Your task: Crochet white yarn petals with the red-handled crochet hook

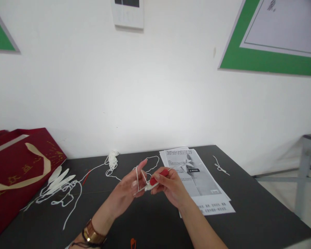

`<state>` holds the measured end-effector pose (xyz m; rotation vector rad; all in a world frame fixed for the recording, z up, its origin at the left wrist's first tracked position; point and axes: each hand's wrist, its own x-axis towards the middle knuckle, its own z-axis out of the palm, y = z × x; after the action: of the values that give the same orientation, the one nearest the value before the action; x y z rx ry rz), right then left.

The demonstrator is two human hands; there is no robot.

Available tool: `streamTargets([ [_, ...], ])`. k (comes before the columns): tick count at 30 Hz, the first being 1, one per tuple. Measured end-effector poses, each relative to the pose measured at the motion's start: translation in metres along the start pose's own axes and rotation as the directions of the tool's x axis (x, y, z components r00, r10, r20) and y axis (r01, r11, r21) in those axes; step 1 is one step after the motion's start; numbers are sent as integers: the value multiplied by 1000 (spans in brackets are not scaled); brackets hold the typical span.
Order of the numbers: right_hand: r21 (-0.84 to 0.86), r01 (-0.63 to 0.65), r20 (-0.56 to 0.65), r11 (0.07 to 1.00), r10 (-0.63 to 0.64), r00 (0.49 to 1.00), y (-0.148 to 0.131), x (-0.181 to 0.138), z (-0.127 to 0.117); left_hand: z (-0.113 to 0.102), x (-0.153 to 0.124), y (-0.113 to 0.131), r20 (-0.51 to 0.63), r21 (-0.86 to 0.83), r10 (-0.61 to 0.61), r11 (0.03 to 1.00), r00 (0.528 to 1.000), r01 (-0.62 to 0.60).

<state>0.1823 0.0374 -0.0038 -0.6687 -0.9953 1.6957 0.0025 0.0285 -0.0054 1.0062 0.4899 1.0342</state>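
My left hand (126,190) is raised above the dark table, with white yarn (137,178) looped round its upright index finger and its other fingers curled on the strand. My right hand (171,185) grips a red-handled crochet hook (159,176), its tip pointing toward the left hand. Between the two hands sits a small white crocheted piece (148,187), pinched close to the hook; the hook's tip is too small to make out. From the left hand the yarn trails back to a loose white yarn bundle (112,160) by the wall.
Printed sheets (209,180) lie behind my right hand. White leaf-shaped crocheted pieces (58,181) with long yarn tails and a thin red stick (86,177) are on the left, beside a dark red bag (23,166). An orange stitch marker (133,243) and knotted yarn (220,168) also lie here.
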Motion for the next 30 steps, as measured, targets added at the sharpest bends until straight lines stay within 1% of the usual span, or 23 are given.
streamTargets([
  [3,-41,82,-69,996,-85,994,1,-1,2,6,1,0,-35,144,95,986,995,-89],
  [4,-61,114,-89,992,-119,989,2,-1,4,8,2,0,-68,201,127,973,990,-111],
  [6,-91,162,-119,983,-172,978,6,-2,7,13,3,-1,-174,285,173,951,969,-119],
  [9,-92,179,-165,980,-192,967,12,-3,12,22,4,-4,-343,335,225,936,912,-105],
  [11,-77,184,-201,980,-197,960,17,-3,14,26,5,-6,-393,337,250,934,885,-114],
  [12,-69,189,-214,980,-200,956,18,-3,14,25,5,-7,-397,330,257,936,881,-124],
  [13,-58,193,-225,980,-201,953,18,-3,15,23,5,-7,-382,305,242,944,892,-126],
  [15,-8,193,-231,981,-190,954,17,-2,14,12,4,-3,-308,219,164,971,937,-98],
  [16,35,187,-226,982,-175,958,15,-1,13,3,3,0,-240,141,74,989,968,-41],
  [17,81,175,-215,981,-154,964,13,0,12,-7,3,4,-207,112,19,994,978,4],
  [19,157,139,-181,978,-110,977,7,1,9,-30,1,15,-179,79,-47,995,983,62],
  [22,191,110,-150,975,-82,985,0,3,3,-57,-2,31,-131,53,-173,982,976,181],
  [25,189,93,-105,978,-74,992,-3,2,-1,-69,-3,35,-178,68,-229,967,957,244],
  [28,160,48,-27,986,-45,999,-5,0,-3,-72,-2,35,-273,121,-215,959,938,255],
  [30,146,29,11,989,-31,999,-6,0,-3,-76,-2,40,-321,155,-219,948,921,279],
])
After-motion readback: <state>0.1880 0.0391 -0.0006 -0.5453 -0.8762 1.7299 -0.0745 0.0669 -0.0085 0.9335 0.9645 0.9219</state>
